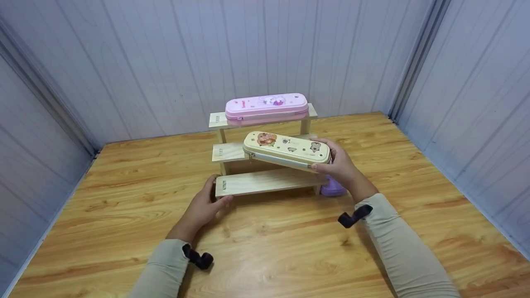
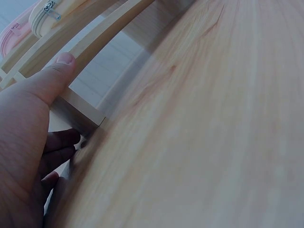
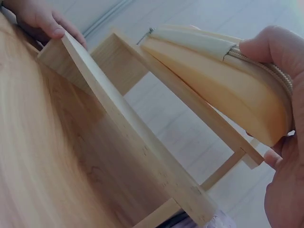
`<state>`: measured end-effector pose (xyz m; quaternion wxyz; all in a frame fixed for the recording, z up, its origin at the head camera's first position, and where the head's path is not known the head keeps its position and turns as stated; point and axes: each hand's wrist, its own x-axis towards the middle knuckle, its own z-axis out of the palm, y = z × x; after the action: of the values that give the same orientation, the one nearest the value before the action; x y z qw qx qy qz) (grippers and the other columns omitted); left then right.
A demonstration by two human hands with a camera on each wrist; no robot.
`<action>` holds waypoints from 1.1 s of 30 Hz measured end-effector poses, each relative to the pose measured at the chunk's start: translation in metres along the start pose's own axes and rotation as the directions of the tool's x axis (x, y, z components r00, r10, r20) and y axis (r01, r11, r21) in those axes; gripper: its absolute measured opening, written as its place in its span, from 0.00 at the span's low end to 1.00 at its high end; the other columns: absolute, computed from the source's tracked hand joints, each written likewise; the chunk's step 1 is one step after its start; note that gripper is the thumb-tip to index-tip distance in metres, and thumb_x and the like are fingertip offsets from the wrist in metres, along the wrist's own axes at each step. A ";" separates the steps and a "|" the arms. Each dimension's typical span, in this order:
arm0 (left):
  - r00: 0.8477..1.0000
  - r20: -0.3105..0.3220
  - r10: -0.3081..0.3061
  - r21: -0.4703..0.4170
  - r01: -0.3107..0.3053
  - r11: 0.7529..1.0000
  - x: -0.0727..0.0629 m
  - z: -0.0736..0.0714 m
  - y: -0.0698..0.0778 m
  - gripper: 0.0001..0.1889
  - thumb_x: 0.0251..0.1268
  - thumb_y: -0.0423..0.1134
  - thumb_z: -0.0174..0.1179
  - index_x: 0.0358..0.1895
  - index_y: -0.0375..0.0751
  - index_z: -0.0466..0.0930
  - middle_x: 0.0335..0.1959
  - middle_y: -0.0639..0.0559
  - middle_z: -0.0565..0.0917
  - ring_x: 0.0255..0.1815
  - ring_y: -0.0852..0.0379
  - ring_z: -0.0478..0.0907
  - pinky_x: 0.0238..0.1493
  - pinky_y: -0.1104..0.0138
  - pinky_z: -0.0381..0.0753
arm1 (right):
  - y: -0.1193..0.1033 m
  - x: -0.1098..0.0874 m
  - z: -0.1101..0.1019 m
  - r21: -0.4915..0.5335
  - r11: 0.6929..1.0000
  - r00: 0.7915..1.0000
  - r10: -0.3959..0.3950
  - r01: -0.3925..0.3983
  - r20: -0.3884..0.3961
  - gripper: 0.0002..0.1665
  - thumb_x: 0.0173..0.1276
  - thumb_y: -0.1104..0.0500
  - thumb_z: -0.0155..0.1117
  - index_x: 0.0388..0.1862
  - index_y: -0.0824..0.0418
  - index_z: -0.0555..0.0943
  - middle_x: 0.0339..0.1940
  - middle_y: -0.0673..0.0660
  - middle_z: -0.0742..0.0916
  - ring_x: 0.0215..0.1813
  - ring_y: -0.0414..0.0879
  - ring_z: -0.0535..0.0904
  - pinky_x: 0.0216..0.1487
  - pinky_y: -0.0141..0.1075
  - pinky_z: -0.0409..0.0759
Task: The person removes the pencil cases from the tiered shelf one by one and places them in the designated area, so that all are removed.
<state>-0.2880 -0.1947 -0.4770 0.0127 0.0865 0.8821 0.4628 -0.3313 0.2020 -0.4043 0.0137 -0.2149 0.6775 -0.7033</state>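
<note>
A cream-yellow zippered pencil case (image 1: pixel 285 150) with cartoon stickers is in my right hand (image 1: pixel 341 163), which grips its right end, thumb on the zipper side. It tilts over the middle board (image 1: pixel 223 152) of a three-step wooden rack, its right end toward me. My left hand (image 1: pixel 203 207) holds the left end of the rack's lowest board (image 1: pixel 265 183); in the left wrist view the thumb (image 2: pixel 64 61) presses the board's front edge. A pink pencil case (image 1: pixel 267 108) lies on the top board. At the rack's lower right, partly hidden, is a purple object (image 1: pixel 332 187).
The rack stands on a wood-grain table (image 1: pixel 265 248). Pale panelled walls (image 1: pixel 265 49) close off the back and both sides. Each sleeve carries a dark strap (image 1: pixel 198 257) near the wrist.
</note>
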 end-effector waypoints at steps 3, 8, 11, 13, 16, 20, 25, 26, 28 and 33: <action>1.000 0.000 0.005 -0.001 -0.005 1.000 0.001 0.000 0.000 0.50 0.64 0.62 0.66 0.80 0.46 0.50 0.71 0.39 0.71 0.71 0.43 0.67 0.72 0.47 0.62 | -0.001 -0.004 0.000 -0.013 1.000 1.000 0.004 -0.005 -0.021 0.49 0.53 0.75 0.69 0.75 0.71 0.63 0.62 0.63 0.75 0.52 0.45 0.80 0.46 0.31 0.83; 1.000 -0.005 0.011 0.005 -0.011 1.000 0.000 0.001 -0.001 0.49 0.64 0.61 0.66 0.80 0.45 0.50 0.70 0.39 0.72 0.70 0.44 0.69 0.71 0.48 0.63 | -0.004 -0.010 -0.002 -0.016 1.000 1.000 0.008 -0.008 -0.027 0.49 0.53 0.74 0.69 0.75 0.70 0.63 0.63 0.64 0.75 0.52 0.46 0.80 0.48 0.31 0.82; 1.000 -0.008 0.004 0.012 -0.004 1.000 -0.001 0.001 -0.001 0.50 0.64 0.62 0.66 0.80 0.46 0.50 0.71 0.39 0.71 0.71 0.43 0.68 0.72 0.47 0.62 | -0.004 -0.013 -0.004 -0.024 1.000 1.000 0.006 -0.007 -0.026 0.49 0.54 0.74 0.70 0.76 0.69 0.64 0.63 0.64 0.75 0.52 0.46 0.80 0.48 0.30 0.82; 1.000 -0.008 -0.005 0.006 0.005 1.000 -0.001 0.000 0.000 0.50 0.63 0.62 0.66 0.81 0.46 0.49 0.71 0.39 0.70 0.71 0.43 0.67 0.72 0.48 0.62 | -0.005 -0.016 -0.006 -0.022 1.000 1.000 0.004 -0.005 -0.027 0.49 0.54 0.74 0.70 0.76 0.69 0.64 0.63 0.64 0.74 0.54 0.46 0.79 0.50 0.30 0.81; 1.000 -0.006 -0.013 0.008 0.013 1.000 -0.001 0.000 0.000 0.51 0.63 0.64 0.66 0.81 0.47 0.49 0.73 0.38 0.69 0.72 0.42 0.66 0.72 0.47 0.61 | -0.005 -0.020 -0.010 -0.021 1.000 1.000 -0.001 0.000 -0.031 0.48 0.55 0.75 0.70 0.76 0.70 0.63 0.65 0.65 0.73 0.57 0.46 0.77 0.53 0.30 0.80; 1.000 -0.004 -0.009 0.017 0.009 1.000 -0.001 0.001 0.000 0.51 0.63 0.64 0.66 0.81 0.47 0.49 0.73 0.38 0.68 0.73 0.41 0.65 0.73 0.47 0.61 | -0.005 -0.026 -0.016 -0.035 0.999 0.998 0.005 -0.007 -0.057 0.48 0.56 0.75 0.71 0.76 0.70 0.63 0.66 0.63 0.74 0.59 0.45 0.76 0.54 0.29 0.79; 1.000 0.001 0.003 0.021 -0.003 1.000 -0.001 0.001 0.000 0.51 0.64 0.62 0.66 0.81 0.44 0.48 0.73 0.38 0.69 0.73 0.41 0.66 0.72 0.47 0.62 | -0.007 -0.035 -0.024 0.006 1.000 0.997 0.018 -0.018 -0.071 0.48 0.57 0.75 0.69 0.76 0.70 0.62 0.63 0.62 0.75 0.57 0.47 0.79 0.49 0.32 0.83; 1.000 0.002 0.002 0.022 -0.002 1.000 -0.001 0.001 0.000 0.51 0.64 0.62 0.66 0.81 0.44 0.48 0.73 0.38 0.69 0.73 0.41 0.66 0.72 0.47 0.61 | -0.008 -0.036 -0.025 0.012 1.000 0.997 0.023 -0.022 -0.073 0.48 0.57 0.76 0.68 0.77 0.70 0.62 0.63 0.62 0.75 0.56 0.47 0.79 0.48 0.33 0.83; 1.000 0.000 0.002 0.031 -0.002 1.000 -0.001 0.000 0.000 0.52 0.64 0.63 0.65 0.81 0.43 0.47 0.73 0.37 0.68 0.74 0.41 0.64 0.73 0.46 0.60 | -0.008 -0.039 -0.028 -0.004 0.999 0.996 0.032 -0.032 -0.085 0.48 0.57 0.76 0.68 0.76 0.70 0.61 0.62 0.61 0.76 0.55 0.46 0.80 0.48 0.33 0.83; 1.000 0.000 0.001 0.035 -0.001 0.999 0.000 0.000 0.000 0.52 0.64 0.64 0.65 0.81 0.44 0.47 0.74 0.36 0.66 0.75 0.40 0.62 0.74 0.46 0.58 | -0.010 -0.045 -0.034 -0.004 0.999 0.994 0.042 -0.042 -0.098 0.46 0.58 0.76 0.67 0.76 0.70 0.61 0.61 0.60 0.77 0.55 0.47 0.81 0.50 0.33 0.83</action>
<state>-0.2876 -0.1951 -0.4772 0.0107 0.0871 0.8901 0.4473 -0.2991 0.2493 -0.4069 -0.0053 -0.1660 0.6840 -0.7104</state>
